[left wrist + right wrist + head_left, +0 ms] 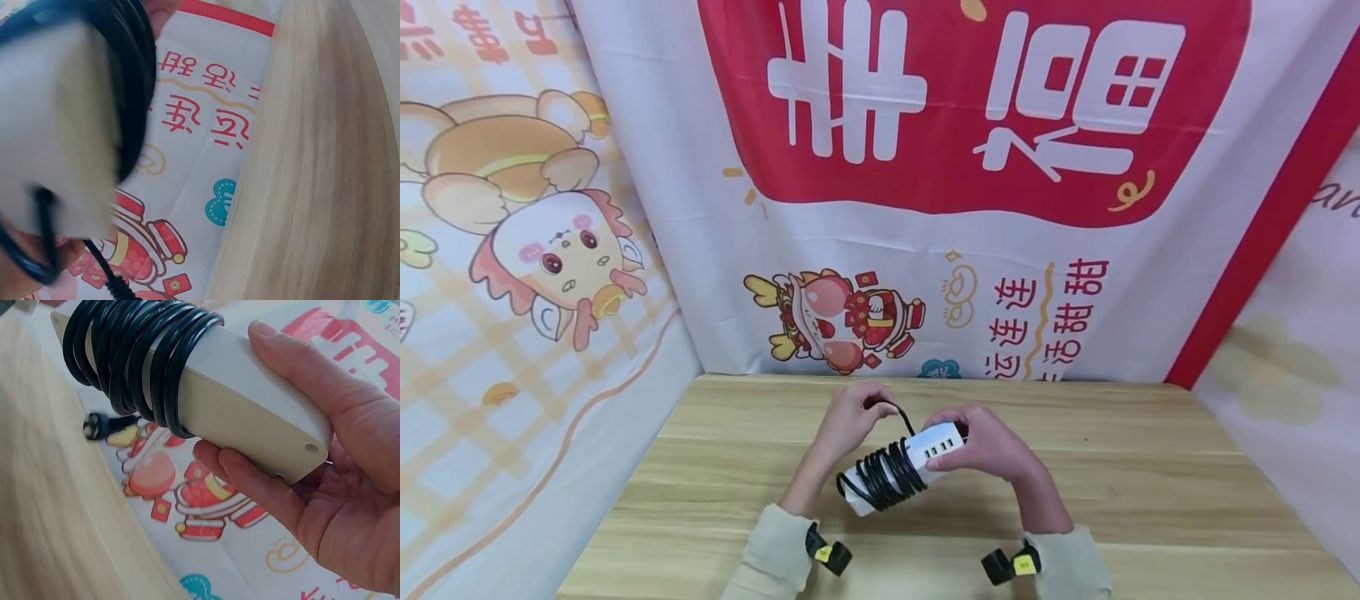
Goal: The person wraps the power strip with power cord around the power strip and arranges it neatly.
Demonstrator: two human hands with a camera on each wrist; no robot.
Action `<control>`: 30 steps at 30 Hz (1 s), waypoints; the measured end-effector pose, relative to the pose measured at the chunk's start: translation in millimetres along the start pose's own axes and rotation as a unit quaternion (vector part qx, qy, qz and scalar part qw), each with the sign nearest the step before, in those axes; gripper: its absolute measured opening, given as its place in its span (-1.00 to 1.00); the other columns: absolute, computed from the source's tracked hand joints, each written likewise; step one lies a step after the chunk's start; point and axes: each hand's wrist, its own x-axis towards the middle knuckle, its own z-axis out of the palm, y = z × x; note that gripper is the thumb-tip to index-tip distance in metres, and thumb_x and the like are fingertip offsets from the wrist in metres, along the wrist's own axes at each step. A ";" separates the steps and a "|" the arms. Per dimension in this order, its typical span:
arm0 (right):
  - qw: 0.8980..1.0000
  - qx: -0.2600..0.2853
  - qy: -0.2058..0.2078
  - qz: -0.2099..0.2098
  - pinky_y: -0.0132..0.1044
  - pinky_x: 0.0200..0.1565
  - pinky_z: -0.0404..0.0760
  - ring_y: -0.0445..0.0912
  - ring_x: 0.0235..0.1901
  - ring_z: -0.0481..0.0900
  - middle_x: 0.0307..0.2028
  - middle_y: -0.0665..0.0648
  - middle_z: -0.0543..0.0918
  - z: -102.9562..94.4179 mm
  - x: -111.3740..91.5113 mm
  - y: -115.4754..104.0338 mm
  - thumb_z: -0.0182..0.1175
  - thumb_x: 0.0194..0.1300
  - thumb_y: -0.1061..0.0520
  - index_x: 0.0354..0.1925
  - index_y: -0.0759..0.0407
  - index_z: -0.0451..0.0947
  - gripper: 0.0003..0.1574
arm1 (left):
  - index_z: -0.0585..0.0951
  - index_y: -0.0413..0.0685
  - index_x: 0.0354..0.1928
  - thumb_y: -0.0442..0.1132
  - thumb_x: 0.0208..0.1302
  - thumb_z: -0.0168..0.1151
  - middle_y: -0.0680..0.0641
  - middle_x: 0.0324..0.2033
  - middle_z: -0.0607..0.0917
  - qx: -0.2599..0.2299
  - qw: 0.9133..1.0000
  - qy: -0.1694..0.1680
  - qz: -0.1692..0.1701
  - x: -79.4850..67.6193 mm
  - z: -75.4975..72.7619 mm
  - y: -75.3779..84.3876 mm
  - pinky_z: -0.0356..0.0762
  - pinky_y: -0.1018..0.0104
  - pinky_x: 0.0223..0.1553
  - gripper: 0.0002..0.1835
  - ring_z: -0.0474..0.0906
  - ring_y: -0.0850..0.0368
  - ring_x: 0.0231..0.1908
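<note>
A white power strip (934, 446) with a row of dark ports is wound with several turns of black cord (891, 477). It is tilted in front of me, over the table. My right hand (992, 442) grips one end, thumb on one side and fingers on the other, as the right wrist view shows. My left hand (853, 421) pinches a free length of the cord between thumb and finger, beyond the strip's far side. In the left wrist view the strip (56, 137) is large and blurred, and a ribbed cord sleeve (122, 289) shows below it.
A light wooden table (1150, 483) lies under both hands. Behind it hangs a white cloth (685, 208) with red print, and a patterned cloth (512, 400) is on the left. Each sleeve carries a black wrist camera (831, 554) with a yellow label.
</note>
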 end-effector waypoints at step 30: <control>0.957 -0.051 0.253 0.131 -0.23 -0.19 0.67 0.00 -0.17 0.65 -0.07 0.22 0.71 1.4 9.1 33.8 0.59 -0.06 -0.13 0.07 0.18 0.63 -0.23 | 0.66 -0.26 -0.04 -0.30 0.44 0.16 -0.09 -0.41 0.71 -0.087 0.988 -0.113 -0.056 -13.2 25.0 41.3 0.53 0.44 -0.54 -0.80 0.64 0.09 -0.56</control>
